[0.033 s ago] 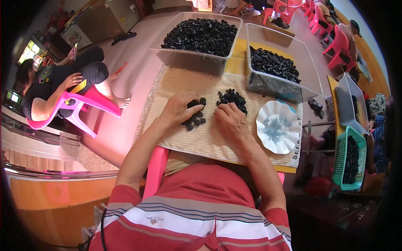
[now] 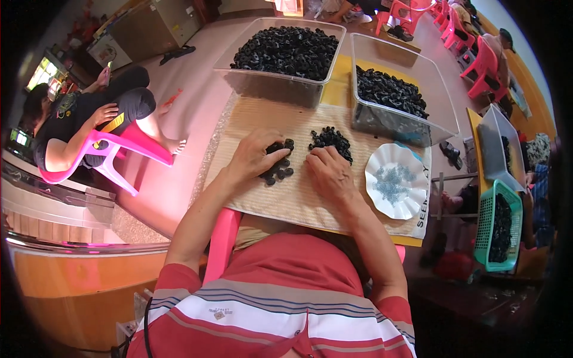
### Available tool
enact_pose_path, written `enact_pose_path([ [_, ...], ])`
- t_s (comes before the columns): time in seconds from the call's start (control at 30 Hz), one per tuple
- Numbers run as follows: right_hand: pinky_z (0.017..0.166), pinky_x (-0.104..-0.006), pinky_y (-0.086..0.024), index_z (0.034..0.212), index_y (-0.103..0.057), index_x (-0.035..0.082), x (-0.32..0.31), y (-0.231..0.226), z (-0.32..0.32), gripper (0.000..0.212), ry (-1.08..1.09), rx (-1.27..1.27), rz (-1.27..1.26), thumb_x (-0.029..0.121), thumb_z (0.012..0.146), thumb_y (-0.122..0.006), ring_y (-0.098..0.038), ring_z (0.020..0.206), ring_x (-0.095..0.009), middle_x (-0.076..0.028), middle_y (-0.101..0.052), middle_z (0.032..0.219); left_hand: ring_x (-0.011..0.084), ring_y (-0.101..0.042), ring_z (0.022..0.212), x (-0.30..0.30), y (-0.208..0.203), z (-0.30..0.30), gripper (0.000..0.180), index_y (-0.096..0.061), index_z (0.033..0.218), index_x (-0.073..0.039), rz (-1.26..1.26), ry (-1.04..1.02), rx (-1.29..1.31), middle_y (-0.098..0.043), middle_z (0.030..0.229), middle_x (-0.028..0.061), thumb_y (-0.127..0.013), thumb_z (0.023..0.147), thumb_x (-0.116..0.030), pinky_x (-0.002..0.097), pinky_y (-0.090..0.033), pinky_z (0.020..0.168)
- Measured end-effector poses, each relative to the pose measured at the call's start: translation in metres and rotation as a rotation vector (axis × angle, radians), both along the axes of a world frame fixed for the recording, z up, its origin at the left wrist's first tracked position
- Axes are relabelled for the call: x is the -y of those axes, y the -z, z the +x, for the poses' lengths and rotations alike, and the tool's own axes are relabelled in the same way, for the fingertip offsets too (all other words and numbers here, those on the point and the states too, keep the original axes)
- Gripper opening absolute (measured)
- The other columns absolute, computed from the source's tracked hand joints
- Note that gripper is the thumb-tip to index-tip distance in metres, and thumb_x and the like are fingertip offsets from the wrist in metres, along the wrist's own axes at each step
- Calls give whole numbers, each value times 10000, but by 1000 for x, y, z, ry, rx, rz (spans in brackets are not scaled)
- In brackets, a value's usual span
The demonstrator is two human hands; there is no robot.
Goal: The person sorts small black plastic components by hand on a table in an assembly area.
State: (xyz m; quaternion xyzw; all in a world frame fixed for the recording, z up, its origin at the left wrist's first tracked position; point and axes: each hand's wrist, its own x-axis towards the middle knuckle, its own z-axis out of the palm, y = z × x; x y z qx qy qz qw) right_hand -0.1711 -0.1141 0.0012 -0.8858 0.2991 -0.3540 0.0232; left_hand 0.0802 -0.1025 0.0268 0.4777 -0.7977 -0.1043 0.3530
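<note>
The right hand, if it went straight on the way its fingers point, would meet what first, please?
The right hand would most likely meet the small black pile just ahead first; depth is unclear, so they may already touch.

Looks like a small, informal workshop, judging by the clear bins point(image 2: 268, 89) of small black parts point(image 2: 286, 51) crowding one worktop point(image 2: 340, 77), a further bin point(image 2: 492, 128) and a green mesh basket point(image 2: 484, 230) of similar dark pieces point(image 2: 500, 224) off to the right, and pink plastic chairs point(image 2: 484, 68) lined up beyond.
</note>
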Motion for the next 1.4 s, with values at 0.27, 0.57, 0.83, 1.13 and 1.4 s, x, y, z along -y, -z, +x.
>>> enact_pose_path([
  [0.27, 821, -389, -546, 899, -656, 41, 0, -2, 4, 99, 17, 63, -23, 65, 808, -686, -633, 949, -289, -106, -668, 1017, 356, -671, 1099, -26, -4, 0, 296, -719, 1094, 11, -17, -169, -133, -718, 1140, 185, -781, 876, -179, 403, -525, 959],
  [0.57, 803, -385, -563, 983, -697, 32, 5, 5, 1, 173, 2, 32, -19, 72, 820, -738, -649, 942, -285, -81, -686, 1037, 365, -679, 1134, -29, 13, 12, 314, -722, 1145, 3, -87, -230, -135, -713, 1214, 206, -778, 886, -164, 406, -529, 1002],
  [0.83, 799, -379, -550, 939, -675, 68, 5, 6, 2, 112, 8, 39, -31, 111, 844, -716, -632, 933, -275, -75, -669, 1025, 335, -701, 1085, -35, 30, 23, 292, -700, 1161, 36, 82, -335, -440, -716, 1168, 209, -721, 953, -168, 373, -552, 942],
  [1.13, 796, -387, -550, 929, -668, 57, 3, 3, 3, 126, -1, 54, -20, 92, 818, -717, -633, 930, -283, -82, -667, 1008, 223, -704, 1041, -43, 29, 24, 306, -695, 1182, 46, 69, -386, -349, -722, 1134, 160, -708, 980, -184, 314, -546, 920],
  [1.4, 768, -384, -563, 930, -696, 49, 3, -1, 3, 133, 15, 67, -28, 54, 810, -752, -656, 911, -280, -67, -691, 1010, 351, -701, 1060, -45, 31, 20, 289, -709, 1139, 25, 36, -441, -323, -722, 1132, 204, -707, 959, -202, 389, -544, 933],
])
